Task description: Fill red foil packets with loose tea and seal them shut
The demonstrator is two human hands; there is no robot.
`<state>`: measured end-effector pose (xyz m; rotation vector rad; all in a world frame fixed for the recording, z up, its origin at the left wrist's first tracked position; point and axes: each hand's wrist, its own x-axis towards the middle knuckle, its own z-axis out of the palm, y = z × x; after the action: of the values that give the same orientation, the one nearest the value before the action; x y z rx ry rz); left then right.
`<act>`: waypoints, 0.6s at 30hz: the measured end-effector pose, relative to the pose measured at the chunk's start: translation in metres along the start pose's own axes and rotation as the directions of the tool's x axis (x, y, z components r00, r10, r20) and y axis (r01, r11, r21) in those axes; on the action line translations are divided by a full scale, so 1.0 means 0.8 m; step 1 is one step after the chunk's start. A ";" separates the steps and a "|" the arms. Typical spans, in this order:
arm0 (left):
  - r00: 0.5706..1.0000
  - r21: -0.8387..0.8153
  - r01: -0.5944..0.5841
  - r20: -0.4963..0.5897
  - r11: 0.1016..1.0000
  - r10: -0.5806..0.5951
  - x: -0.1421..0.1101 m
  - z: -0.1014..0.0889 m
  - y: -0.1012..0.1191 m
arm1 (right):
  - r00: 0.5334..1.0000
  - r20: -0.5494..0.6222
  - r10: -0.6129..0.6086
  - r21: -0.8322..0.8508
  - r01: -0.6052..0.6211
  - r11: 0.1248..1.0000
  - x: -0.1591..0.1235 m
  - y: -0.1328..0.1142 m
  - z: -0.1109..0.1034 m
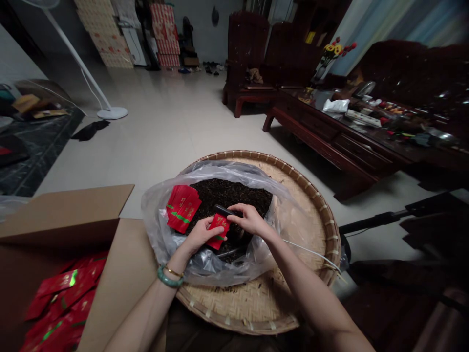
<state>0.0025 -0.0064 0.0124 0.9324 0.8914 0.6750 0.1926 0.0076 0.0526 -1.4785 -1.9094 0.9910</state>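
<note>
A clear plastic bag (161,195) lies wide open, full of dark dried leaves that look like tea (242,193). Over the leaves, my left hand (200,237) grips a small red packet (219,232) with a green band. My right hand (249,220) is closed at the packet's upper edge, around a black rod-like handle (222,210); its other end is hidden. On the bag's left side rests a fanned stack of red packets (183,208). Beneath the bag is a round woven bamboo tray (318,210).
To the left stands an open cardboard box (124,283) holding many red packets (69,298). A dark wooden table (322,132) with clutter is at the right, near a black stand (377,220). A white fan base (112,113) stands on the floor.
</note>
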 end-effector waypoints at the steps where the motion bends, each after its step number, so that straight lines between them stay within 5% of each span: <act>1: 1.000 -0.001 0.000 -0.002 1.000 0.000 0.000 0.000 0.000 | 1.000 0.002 0.001 0.003 -0.001 1.000 0.000 0.000 0.000; 18: 1.000 0.064 0.013 -0.023 0.998 -0.012 -0.002 0.004 0.007 | 0.997 0.065 0.044 0.117 -0.051 0.992 0.000 0.003 0.001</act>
<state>0.0039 -0.0068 0.0190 0.9769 0.9424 0.6502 0.1935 0.0073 0.0499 -1.4462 -1.8313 1.1645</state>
